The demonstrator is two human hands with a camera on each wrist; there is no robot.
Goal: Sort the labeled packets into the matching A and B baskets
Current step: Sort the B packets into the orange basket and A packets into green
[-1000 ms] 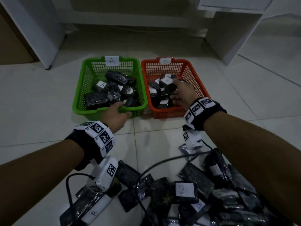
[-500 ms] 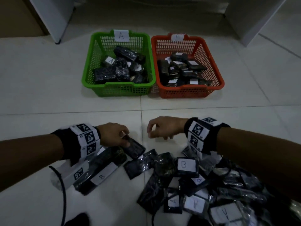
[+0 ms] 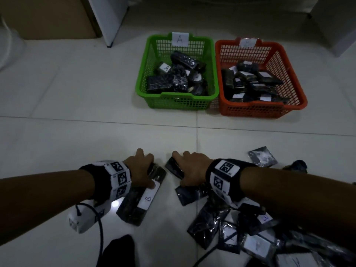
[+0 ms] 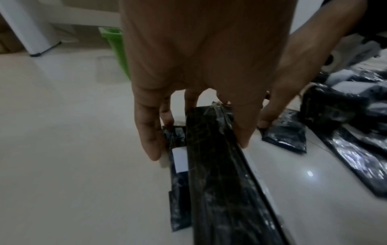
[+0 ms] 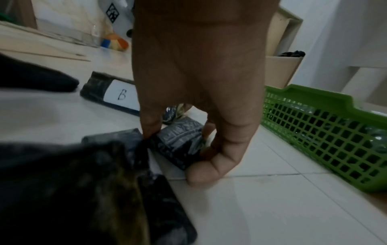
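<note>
a second ago our hands were up at the baskets; now both are back down on the floor tiles at the near edge of the pile, so one drop is done and a fresh pick is starting. our left hand (image 3: 141, 166) curls its fingers round the end of a long black plastic-wrapped packet (image 4: 220, 165), thumb on one side and fingers on the other; just beneath it lies a flat black packet with a white b label (image 3: 142, 201). our right hand (image 3: 190, 168) pinches a small dark foil packet (image 5: 180, 140) between thumb and fingers, still touching the floor. we cannot read a label on either held packet. the green plastic mesh basket marked a (image 3: 177, 97) and the orange plastic mesh basket (image 3: 258, 110) sit well ahead of the hands, each already part-filled, orange ahead of the right hand. the heap of black packets (image 3: 240, 234) behind the right wrist says plenty is left; next, we judge, comes reading both labels.
</note>
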